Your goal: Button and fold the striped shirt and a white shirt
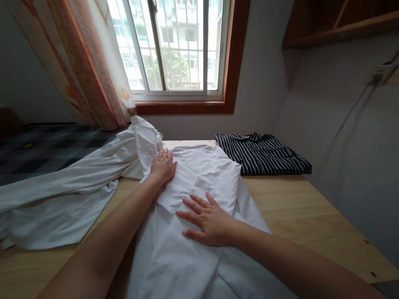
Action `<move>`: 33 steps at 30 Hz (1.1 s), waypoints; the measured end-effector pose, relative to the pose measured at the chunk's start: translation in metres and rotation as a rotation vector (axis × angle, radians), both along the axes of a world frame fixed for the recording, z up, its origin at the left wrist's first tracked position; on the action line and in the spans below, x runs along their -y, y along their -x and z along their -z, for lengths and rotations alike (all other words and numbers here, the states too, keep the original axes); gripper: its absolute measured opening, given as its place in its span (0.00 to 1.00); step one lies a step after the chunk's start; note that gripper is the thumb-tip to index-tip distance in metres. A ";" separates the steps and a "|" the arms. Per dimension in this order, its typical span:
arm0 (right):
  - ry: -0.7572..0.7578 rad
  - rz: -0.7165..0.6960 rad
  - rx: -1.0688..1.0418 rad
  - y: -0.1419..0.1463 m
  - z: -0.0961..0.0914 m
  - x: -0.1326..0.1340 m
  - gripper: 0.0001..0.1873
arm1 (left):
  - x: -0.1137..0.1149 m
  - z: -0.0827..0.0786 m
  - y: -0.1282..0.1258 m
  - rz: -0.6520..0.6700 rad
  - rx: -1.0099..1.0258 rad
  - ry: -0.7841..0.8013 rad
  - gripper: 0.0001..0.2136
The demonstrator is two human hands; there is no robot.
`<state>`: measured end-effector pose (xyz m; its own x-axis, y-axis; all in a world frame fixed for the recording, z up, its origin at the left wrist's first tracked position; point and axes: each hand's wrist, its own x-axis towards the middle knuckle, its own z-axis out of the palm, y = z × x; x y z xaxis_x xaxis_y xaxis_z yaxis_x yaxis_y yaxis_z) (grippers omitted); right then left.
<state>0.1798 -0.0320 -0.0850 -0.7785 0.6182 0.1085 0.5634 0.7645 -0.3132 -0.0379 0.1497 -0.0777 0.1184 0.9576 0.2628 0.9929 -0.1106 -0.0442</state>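
A white shirt (178, 263) lies spread on the wooden table in front of me, its sides and a sleeve folded inward. My left hand (163, 165) rests on its upper left edge, fingers stretched forward and pressed on the cloth. Lower and to the right, my right hand (207, 219) lies flat on the middle of the shirt with its fingers spread. Neither hand grips the fabric. The near end of the shirt runs out of the bottom of the view.
A folded black-and-white striped shirt (262, 155) lies at the table's back right. Another white garment (56, 214) sprawls on the left, partly over a checked bed cover (39, 149). The wooden table (308, 211) ends near the right wall. A curtain (68, 36) hangs beside the window.
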 end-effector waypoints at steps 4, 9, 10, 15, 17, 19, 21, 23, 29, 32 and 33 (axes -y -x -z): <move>0.014 0.057 -0.030 0.009 0.001 0.017 0.34 | 0.046 -0.003 -0.026 0.306 0.094 0.090 0.29; 0.071 0.032 -0.135 0.010 -0.002 0.020 0.30 | 0.096 0.023 -0.033 0.573 0.134 0.147 0.25; 0.096 0.014 -0.157 0.008 -0.004 0.016 0.27 | 0.100 0.028 -0.031 0.592 0.131 0.132 0.24; 0.065 0.144 -0.224 -0.010 -0.015 -0.023 0.14 | 0.102 0.040 -0.030 0.549 0.137 0.097 0.25; -0.058 0.237 -0.151 -0.018 -0.012 -0.041 0.14 | 0.102 0.041 -0.031 0.544 0.156 0.078 0.26; -0.170 0.334 -0.029 -0.026 -0.002 -0.057 0.17 | 0.104 0.040 -0.033 0.553 0.171 0.061 0.26; -0.234 0.429 0.076 -0.034 0.010 -0.070 0.21 | 0.107 0.037 -0.033 0.559 0.173 0.066 0.26; -0.238 0.489 0.118 -0.042 0.022 -0.079 0.26 | 0.113 0.030 -0.035 0.589 0.166 0.068 0.25; -0.157 0.484 0.107 -0.052 0.033 -0.088 0.30 | 0.138 0.012 -0.052 0.730 0.198 0.009 0.22; -0.161 0.493 0.114 -0.052 0.031 -0.086 0.30 | 0.150 0.019 -0.060 0.697 0.194 0.118 0.25; -0.173 0.505 0.122 -0.053 0.030 -0.086 0.30 | 0.152 0.023 -0.061 0.684 0.170 0.151 0.27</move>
<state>0.2326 0.0538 -0.1150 -0.4032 0.8993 0.1692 0.8980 0.4244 -0.1163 0.0233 -0.0024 -0.1006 0.6741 0.7107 0.2015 0.6907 -0.7031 0.1692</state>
